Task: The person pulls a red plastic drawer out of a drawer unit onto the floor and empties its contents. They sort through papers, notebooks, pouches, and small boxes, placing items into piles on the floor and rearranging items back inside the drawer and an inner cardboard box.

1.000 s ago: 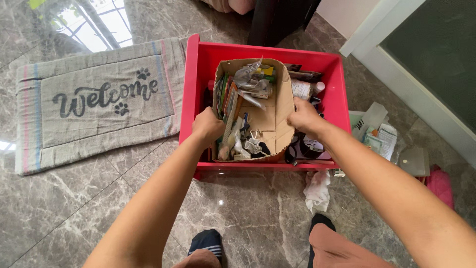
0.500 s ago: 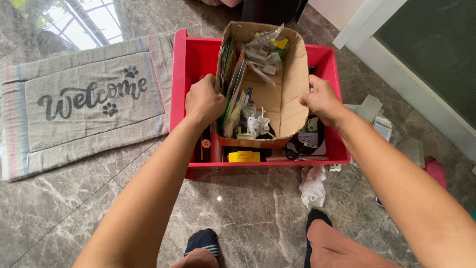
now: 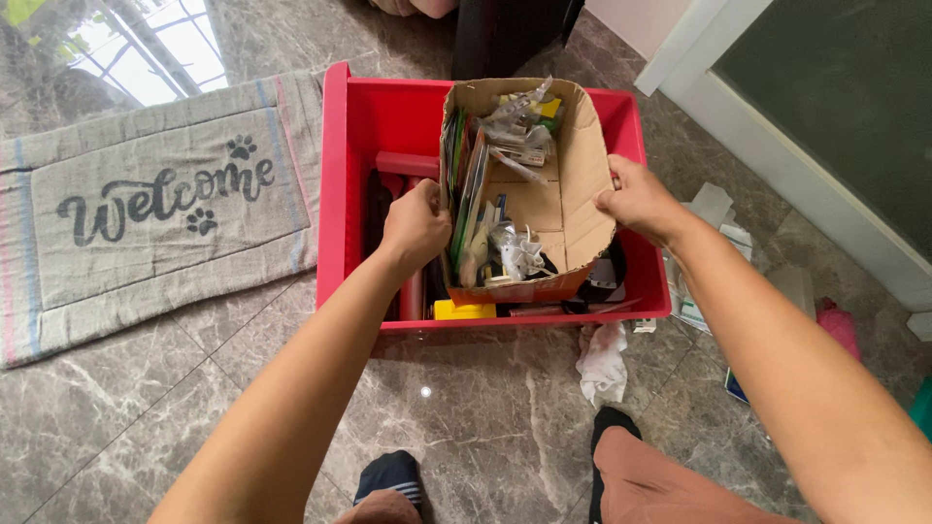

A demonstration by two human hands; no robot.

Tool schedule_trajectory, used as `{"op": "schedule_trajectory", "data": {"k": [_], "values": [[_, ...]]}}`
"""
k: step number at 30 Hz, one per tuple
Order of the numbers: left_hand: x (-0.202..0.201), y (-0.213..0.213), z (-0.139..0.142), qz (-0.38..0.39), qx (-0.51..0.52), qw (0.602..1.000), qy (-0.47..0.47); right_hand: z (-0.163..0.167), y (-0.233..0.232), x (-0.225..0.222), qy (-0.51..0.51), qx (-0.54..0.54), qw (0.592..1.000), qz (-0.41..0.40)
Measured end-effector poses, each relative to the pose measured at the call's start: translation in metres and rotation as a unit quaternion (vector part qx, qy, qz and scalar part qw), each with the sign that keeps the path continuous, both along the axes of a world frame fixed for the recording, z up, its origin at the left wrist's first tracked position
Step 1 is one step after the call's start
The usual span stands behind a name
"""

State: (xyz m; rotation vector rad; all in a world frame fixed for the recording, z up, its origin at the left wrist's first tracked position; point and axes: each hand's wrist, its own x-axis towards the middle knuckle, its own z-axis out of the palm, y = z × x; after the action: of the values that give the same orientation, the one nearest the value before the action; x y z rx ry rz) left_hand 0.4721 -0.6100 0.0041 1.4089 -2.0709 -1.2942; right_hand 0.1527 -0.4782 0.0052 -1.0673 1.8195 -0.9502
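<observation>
Nearest: two dark socks (image 3: 393, 475) on polished grey marble floor (image 3: 194, 388), veined and glossy, with a crumpled white rag (image 3: 604, 357) just ahead of the toes.

Next out, both arms reaching forward. Left hand (image 3: 416, 225) clamped on the left wall of a cardboard box (image 3: 573, 184), right hand (image 3: 636, 199) clamped on the right wall, hands well apart with the box between them. Box held above a red plastic bin (image 3: 345, 175), its near bottom edge low over the bin's front, tilted so the open top faces up toward the camera.

Likely trouble from here: soft, worn cardboard, walls curling and frayed at the rim, gripped only by the sides. Could buckle or fold inward under the load, or sag at the base and spill. Tilt toward the body could slide the loose contents (image 3: 505, 243) out over the near edge onto the floor or into the bin.

Contents: thin flat cards or packets standing on edge along the left wall, crinkled clear plastic bags, small oddments, a touch of yellow at the far end. Too jumbled to sort further.

Bin: rigid, smooth, rectangular, holding dark items, a red tube and a yellow block (image 3: 464, 311) under the box.

Farther left, a woven grey doormat (image 3: 146, 213) with paw prints and striped edges. Right, scattered papers (image 3: 714, 218) by a white door frame.
</observation>
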Motion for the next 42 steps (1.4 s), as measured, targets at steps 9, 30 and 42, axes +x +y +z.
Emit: {"op": "schedule_trajectory", "data": {"k": [9,30,42], "values": [[0.009,-0.005,0.002,0.003,0.070,0.998,0.000,0.031,-0.015,0.031,0.275,0.045,0.960,0.036],[0.068,-0.041,-0.012,0.078,-0.053,0.988,-0.119,-0.031,0.014,0.101,0.375,0.245,0.836,0.316],[0.069,-0.039,-0.006,0.105,0.017,0.992,-0.065,-0.013,-0.027,0.032,0.356,0.216,0.892,0.176]]}}
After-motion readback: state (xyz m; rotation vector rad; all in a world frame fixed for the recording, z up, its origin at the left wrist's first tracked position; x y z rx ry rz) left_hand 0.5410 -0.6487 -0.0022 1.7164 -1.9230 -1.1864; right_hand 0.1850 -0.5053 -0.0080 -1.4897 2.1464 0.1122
